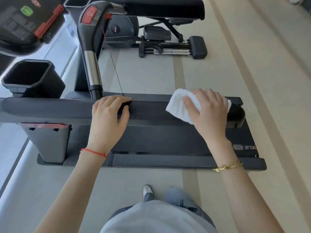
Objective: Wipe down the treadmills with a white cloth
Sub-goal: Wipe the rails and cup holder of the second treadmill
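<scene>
Right hand (207,108) grip presses white cloth (179,105) onto the treadmill handrail (148,110); left hand (109,113) rests spread beside.

Only one readable marking: pale letters "STA", cut off by the right forearm, beside a rounded rectangular logo on the dark grey treadmill deck (244,147) near its right end. Console markings at the top left too blurred to read.
</scene>
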`<state>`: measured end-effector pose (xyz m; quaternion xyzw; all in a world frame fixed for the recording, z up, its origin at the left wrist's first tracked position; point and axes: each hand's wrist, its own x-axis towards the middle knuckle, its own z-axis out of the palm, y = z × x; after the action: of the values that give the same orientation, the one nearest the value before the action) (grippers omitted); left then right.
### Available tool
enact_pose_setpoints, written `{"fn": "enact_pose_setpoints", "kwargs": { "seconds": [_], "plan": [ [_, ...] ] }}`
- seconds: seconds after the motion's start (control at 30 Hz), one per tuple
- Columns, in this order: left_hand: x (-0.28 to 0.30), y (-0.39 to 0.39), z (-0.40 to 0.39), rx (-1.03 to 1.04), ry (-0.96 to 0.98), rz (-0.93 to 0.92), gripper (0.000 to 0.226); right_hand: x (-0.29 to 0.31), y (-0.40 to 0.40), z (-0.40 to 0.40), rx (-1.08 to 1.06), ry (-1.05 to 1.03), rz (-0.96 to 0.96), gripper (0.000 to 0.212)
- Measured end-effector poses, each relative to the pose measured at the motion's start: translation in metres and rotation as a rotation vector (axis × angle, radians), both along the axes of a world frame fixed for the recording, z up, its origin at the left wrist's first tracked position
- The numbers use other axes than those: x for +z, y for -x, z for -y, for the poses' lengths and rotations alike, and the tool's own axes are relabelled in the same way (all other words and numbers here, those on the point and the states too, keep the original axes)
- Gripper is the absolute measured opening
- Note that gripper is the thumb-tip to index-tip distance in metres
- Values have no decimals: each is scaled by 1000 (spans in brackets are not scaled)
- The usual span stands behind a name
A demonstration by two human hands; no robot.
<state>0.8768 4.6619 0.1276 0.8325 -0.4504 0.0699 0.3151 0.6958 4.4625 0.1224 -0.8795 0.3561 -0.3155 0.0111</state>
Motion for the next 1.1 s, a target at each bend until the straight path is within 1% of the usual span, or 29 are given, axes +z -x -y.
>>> {"fn": "enact_pose_setpoints", "kwargs": {
  "seconds": [0.07,0.13,0.2,0.3,0.37,0.53,0.67,0.77,0.83,0.97,1.1],
  "plan": [
    [-2,2,0,6,8,0,22,2,6,9,-82,-17,10,40],
    [-4,4,1,11,14,-9,23,2,-1,4,-112,-19,-24,41],
    [-5,4,2,18,22,-13,24,0,-18,-12,-66,-10,-49,40],
    [-5,6,2,31,21,-27,24,-6,-48,-43,89,6,-51,39],
    [-2,7,2,32,7,-42,25,-6,-61,-52,150,17,-50,38],
    [6,6,-2,18,-48,-79,30,-5,-64,-40,168,52,-64,41],
    [11,3,-18,106,-38,-54,29,-6,-70,-42,107,61,-58,37],
    [13,-14,-39,188,-26,-41,29,-6,-77,-47,65,63,-72,38],
    [14,-32,-53,233,-1,-27,28,-6,-88,-57,74,73,-77,37],
    [16,-75,-76,274,11,11,27,-9,-128,-94,160,119,-71,36],
    [17,-115,-97,279,-25,3,29,-11,-191,-148,247,127,-86,42]
  ]
}}
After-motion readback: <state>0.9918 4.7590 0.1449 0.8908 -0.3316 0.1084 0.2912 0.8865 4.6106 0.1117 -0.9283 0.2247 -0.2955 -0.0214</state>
